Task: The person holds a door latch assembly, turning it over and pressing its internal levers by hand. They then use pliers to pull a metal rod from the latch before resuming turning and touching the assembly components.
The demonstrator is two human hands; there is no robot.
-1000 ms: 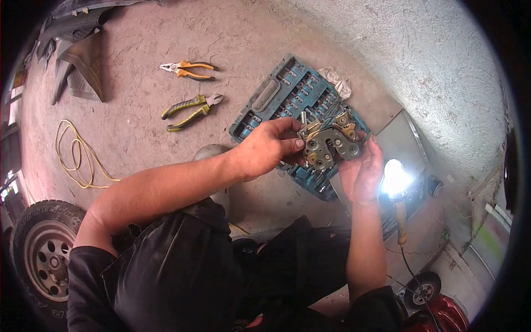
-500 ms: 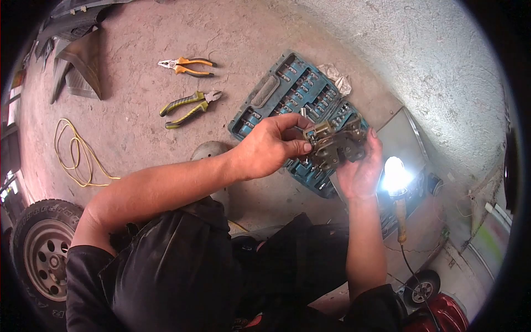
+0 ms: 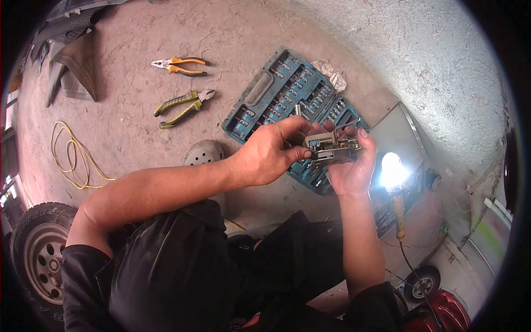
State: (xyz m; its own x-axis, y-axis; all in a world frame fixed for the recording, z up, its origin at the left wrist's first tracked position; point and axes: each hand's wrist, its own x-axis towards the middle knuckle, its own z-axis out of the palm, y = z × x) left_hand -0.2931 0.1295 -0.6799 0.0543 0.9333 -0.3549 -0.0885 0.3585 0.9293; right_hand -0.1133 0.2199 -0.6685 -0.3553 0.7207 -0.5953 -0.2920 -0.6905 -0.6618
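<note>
Person wears a black short-sleeved shirt (image 3: 166,265), fabric slightly glossy and creased, sleeve hem ending at the upper arm. Dark trousers (image 3: 298,260), dusty at the knees. Both forearms bare. Left hand (image 3: 265,155) and right hand (image 3: 348,166) bare: no gloves, watch or rings visible.

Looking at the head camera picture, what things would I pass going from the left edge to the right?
Tyre → yellow cable → green-handled pliers → left hand → metal latch part → lit work lamp.
</note>
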